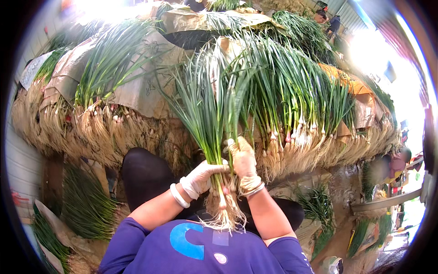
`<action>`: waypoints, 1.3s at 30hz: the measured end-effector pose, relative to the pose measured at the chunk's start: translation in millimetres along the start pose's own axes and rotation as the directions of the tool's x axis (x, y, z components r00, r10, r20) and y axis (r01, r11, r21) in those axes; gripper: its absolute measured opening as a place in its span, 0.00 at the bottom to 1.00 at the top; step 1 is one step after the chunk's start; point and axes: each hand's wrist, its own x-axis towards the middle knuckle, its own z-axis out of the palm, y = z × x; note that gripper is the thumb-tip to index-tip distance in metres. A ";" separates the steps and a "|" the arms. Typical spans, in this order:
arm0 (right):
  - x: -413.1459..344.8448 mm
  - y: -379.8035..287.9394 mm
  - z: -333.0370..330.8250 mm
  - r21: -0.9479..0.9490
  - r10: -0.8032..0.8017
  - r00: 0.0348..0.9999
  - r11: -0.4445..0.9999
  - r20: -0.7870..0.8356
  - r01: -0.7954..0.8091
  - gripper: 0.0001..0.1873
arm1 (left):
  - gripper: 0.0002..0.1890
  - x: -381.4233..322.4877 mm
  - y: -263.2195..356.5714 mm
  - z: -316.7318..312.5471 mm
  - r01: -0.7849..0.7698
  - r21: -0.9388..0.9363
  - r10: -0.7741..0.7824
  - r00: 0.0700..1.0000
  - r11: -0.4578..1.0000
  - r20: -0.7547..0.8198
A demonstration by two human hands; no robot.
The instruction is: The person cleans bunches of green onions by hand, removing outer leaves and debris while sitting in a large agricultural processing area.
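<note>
In a whitish glove, my left hand [202, 175] grips a bunch of green garlic plants [213, 137] just above the bulbs. Their pale roots [224, 214] hang down in front of my shirt, and the long leaves fan out away from me. My right hand [244, 159], also gloved, is closed around a few garlic stalks [233, 120] beside that bunch. The thumb and fingers hide part of these stems. Just beyond my right hand lies a row of garlic plants [284, 99], with bulbs and roots towards me.
A long heap of rooted garlic spans the front, partly covered by woven sacks [147, 82]. More garlic plants [102, 65] lie at the left. Bundles [87, 202] rest on the ground at lower left, others [316, 205] at lower right. A person [321, 17] is at the far right.
</note>
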 end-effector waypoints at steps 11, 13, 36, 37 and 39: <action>-19.4 -18.8 -5.0 0.496 0.123 0.979 0.847 0.164 -0.189 0.06 | 0.13 0.5 -3.8 -11.7 -0.055 -0.147 0.054 0.998 0.988 -0.008; -25.4 -22.4 -5.3 0.145 -0.074 0.995 0.987 0.067 0.064 0.06 | 0.13 0.2 -1.6 -12.9 -0.075 -0.128 0.074 0.997 0.989 -0.006; 37.8 -10.8 -57.2 -0.417 -0.002 1.000 0.909 0.011 0.007 0.17 | 0.14 -0.2 7.9 -8.0 -0.044 -0.018 0.041 0.990 0.999 -0.138; 36.0 -12.0 -57.1 -0.431 -0.071 0.997 0.900 0.004 0.066 0.17 | 0.17 1.2 8.5 -7.8 -0.050 0.000 0.049 0.992 0.999 -0.119; 34.4 -21.3 -51.8 -0.531 -0.023 1.000 0.847 0.000 0.020 0.19 | 0.17 3.8 6.8 -5.4 -0.077 -0.005 0.076 0.992 0.997 -0.103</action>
